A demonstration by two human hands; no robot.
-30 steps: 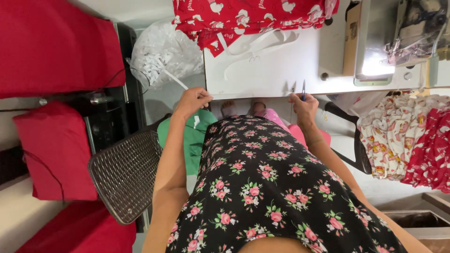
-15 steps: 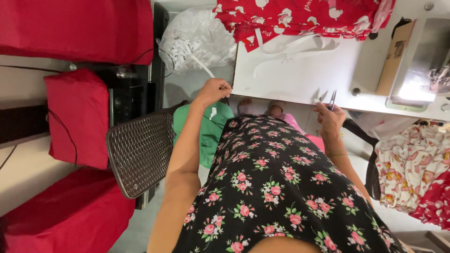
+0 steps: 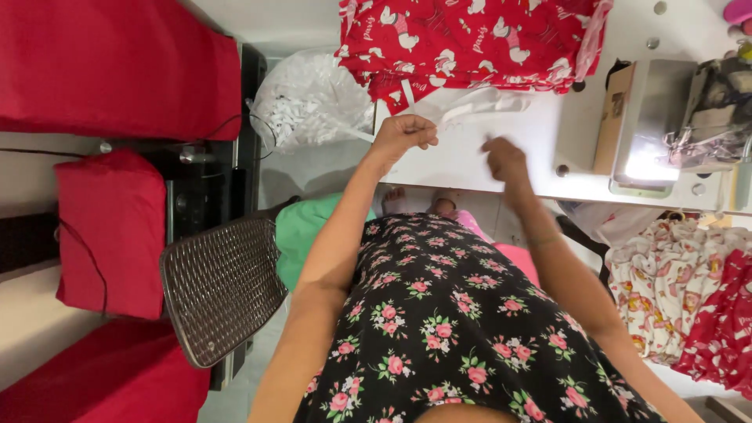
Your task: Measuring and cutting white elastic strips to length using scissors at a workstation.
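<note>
The left hand [image 3: 403, 133] is curled into a loose fist over the near edge of the white worktable [image 3: 470, 160], pinching a thin white strip of tape [image 3: 352, 133] that trails away to its left towards a clear plastic bag of white pieces [image 3: 309, 98]. The right hand [image 3: 505, 160] hovers just beside it, fingers bent inward; whether it grips anything cannot be told. Beyond both hands lies a red printed fabric pile [image 3: 470, 39], with pale white cloth [image 3: 478, 102] between

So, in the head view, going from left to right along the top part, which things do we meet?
Red fabric stack → clear bag of white pieces → left hand → right hand → sewing machine.
</note>
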